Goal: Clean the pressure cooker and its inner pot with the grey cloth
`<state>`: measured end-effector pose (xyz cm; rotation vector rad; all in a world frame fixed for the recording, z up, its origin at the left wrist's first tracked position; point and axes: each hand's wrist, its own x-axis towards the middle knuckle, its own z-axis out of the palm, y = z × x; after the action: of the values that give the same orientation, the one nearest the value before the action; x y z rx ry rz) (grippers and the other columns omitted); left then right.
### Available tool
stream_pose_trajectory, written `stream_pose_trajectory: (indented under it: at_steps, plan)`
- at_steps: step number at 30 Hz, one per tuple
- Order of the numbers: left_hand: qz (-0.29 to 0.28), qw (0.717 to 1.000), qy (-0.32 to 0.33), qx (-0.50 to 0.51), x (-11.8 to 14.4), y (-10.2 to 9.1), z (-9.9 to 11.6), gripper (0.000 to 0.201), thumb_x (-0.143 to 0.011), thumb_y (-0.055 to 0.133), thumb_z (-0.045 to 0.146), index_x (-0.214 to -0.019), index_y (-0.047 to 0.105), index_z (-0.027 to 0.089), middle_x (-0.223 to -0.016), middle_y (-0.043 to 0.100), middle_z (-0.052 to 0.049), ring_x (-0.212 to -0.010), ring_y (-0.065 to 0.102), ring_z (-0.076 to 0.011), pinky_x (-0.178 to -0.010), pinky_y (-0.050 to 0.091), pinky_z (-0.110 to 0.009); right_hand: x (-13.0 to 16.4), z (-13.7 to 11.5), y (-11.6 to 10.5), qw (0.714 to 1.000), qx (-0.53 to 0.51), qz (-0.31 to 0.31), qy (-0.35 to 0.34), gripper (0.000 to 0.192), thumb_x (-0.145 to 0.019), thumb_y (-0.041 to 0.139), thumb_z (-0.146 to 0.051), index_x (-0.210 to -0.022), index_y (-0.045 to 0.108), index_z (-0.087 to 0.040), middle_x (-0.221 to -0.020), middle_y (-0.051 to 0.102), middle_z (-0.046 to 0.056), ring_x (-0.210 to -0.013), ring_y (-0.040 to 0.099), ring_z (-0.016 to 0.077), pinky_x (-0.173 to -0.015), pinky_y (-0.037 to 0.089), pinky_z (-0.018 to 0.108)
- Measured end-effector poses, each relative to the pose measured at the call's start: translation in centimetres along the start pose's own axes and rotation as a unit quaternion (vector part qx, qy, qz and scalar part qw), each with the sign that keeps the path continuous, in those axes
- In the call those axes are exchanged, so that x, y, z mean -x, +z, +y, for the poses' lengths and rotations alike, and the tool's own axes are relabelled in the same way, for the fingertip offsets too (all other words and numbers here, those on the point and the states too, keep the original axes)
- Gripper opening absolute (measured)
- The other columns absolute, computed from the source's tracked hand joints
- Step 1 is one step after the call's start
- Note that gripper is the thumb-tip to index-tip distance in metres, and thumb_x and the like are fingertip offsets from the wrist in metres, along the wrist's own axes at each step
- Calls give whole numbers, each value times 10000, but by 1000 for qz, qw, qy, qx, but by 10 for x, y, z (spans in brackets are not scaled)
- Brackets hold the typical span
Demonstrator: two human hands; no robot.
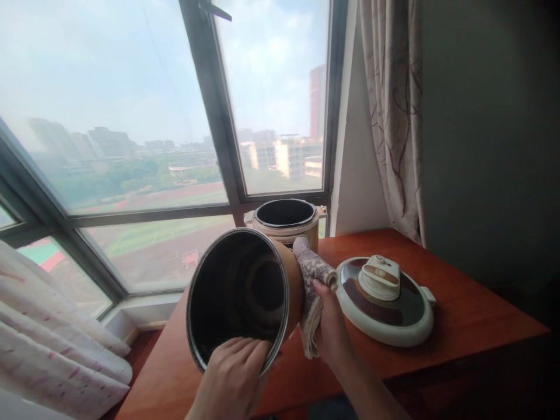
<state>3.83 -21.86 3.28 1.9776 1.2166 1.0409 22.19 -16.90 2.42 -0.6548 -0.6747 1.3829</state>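
Inner pot (245, 291): tipped mouth-first toward the camera, left hand (231, 373) gripping its rim; right hand (330, 326) clasps a patterned cloth (312, 280) against the outer wall, probably wiping.

Left hand (234, 373) curls its fingers over a rim; right hand (330, 326), forearm raised, presses flat, thumb up.

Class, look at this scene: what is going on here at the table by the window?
A person tilts a dark inner pot toward the camera. The left hand grips its lower rim, and the right hand presses a patterned cloth against its outer side. Behind it, the cooker base stands open on the wooden table, its lid lying to the right.
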Motion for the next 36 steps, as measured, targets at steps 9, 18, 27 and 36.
stream_pose_trajectory:
  at_steps: [9,18,27,36]
  plan:
    - [214,977,13,-2,0,6,14,472,-812,678,433,-447,494,197,-458,405,18,-442,384,-116,-495,344,-244,-19,17,-5,977,-128,-47,163,418,-834,544,-510,-969,749,-172,-934,786,78,-989,719,293,-844,576,411]
    - [272,948,22,-165,-16,-32,4,433,-883,535,423,-528,524,176,-502,480,22,-469,474,-126,-452,381,-213,-16,45,-21,961,-156,28,226,387,-829,551,-467,-995,733,-168,-839,780,79,-869,738,286,-767,587,421]
    - [334,926,-22,-176,-13,-50,-11,453,-858,546,505,-536,474,196,-549,485,10,-565,514,-170,-514,409,-246,-39,-5,-72,918,350,26,-185,365,-860,606,-403,-1137,709,-187,-1188,721,84,-1180,622,301,-1053,450,425]
    - [300,929,17,-217,-17,-47,-9,458,-898,520,462,-539,452,185,-528,360,36,-490,393,-113,-462,319,-225,-5,93,-57,643,749,-131,-92,569,-898,551,-372,-1445,526,-218,-1602,342,106,-1495,243,340,-1214,109,557]
